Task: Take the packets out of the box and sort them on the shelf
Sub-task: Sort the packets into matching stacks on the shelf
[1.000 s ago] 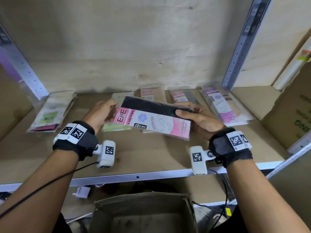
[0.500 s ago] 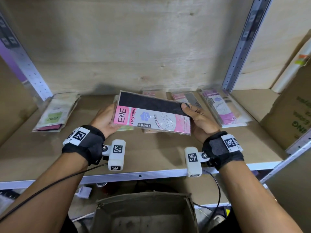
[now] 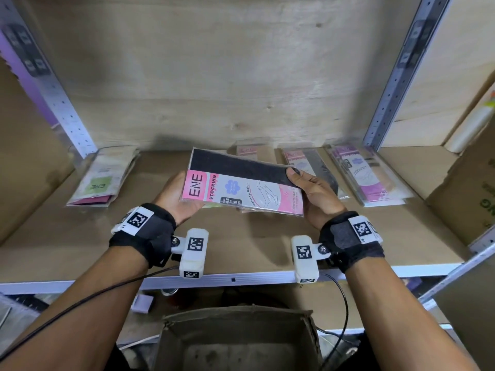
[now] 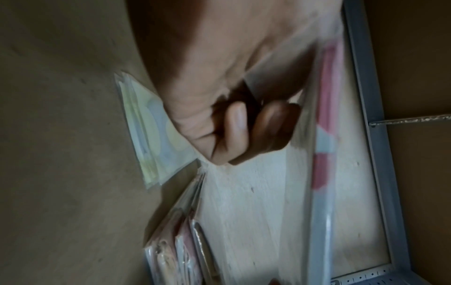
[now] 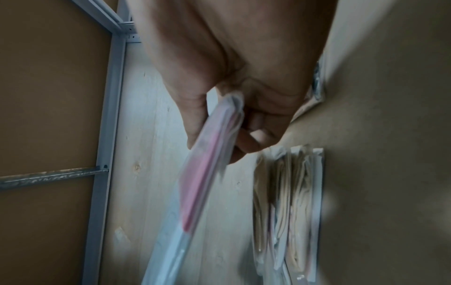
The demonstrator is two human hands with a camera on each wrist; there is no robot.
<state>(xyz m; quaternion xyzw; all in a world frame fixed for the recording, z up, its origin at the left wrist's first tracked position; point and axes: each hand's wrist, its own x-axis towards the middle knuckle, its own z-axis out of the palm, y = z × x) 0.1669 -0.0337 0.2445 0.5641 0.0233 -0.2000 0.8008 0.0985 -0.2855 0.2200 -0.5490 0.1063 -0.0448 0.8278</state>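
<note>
Both hands hold one pink and white stocking packet (image 3: 242, 190) with black fabric inside, tilted up above the shelf board (image 3: 80, 236). My left hand (image 3: 174, 195) grips its left end, fingers curled behind it (image 4: 244, 127). My right hand (image 3: 312, 191) pinches its right end, thumb on the front, and the packet's edge (image 5: 207, 165) shows between thumb and fingers. Sorted packets lie along the back: a green-label pile (image 3: 103, 180) at left, a pale pile (image 3: 247, 151), a dark pile (image 3: 313, 167) and a purple-label pile (image 3: 367, 175) at right. The open cardboard box (image 3: 238, 341) stands below.
Perforated metal uprights (image 3: 396, 76) frame the bay, with another (image 3: 45, 84) at left. A large brown carton (image 3: 471, 188) stands on the shelf's right side. The shelf's metal front rail (image 3: 233, 278) runs under my wrists. A pale green packet (image 4: 151, 131) lies under my left hand.
The packet has been lifted and tilted so its front faces me more squarely. Both hands have drawn slightly nearer to each other on its ends.
</note>
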